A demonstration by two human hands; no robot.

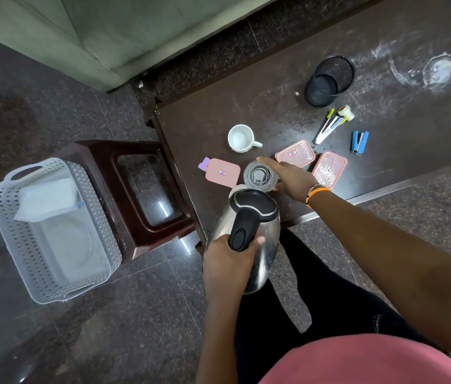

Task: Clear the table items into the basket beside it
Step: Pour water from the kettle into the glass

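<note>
My left hand (225,261) grips the black handle of a steel electric kettle (260,217), held at the table's near left corner. My right hand (288,176) wraps around a clear drinking glass (259,176) standing on the dark table (399,120). A white mug (241,138) sits behind the glass. Three pink containers lie around it: one at the left (223,173), one behind my hand (296,153), one at the right (329,169). The grey perforated basket (11,245) stands on the floor to the left and holds white folded items.
A black mesh pen holder (329,79) lies on its side at the back. Scissors and a tape roll (332,123) and a blue stapler (359,142) lie to the right. A dark brown stool (141,187) stands between basket and table. White smudges mark the table's far right.
</note>
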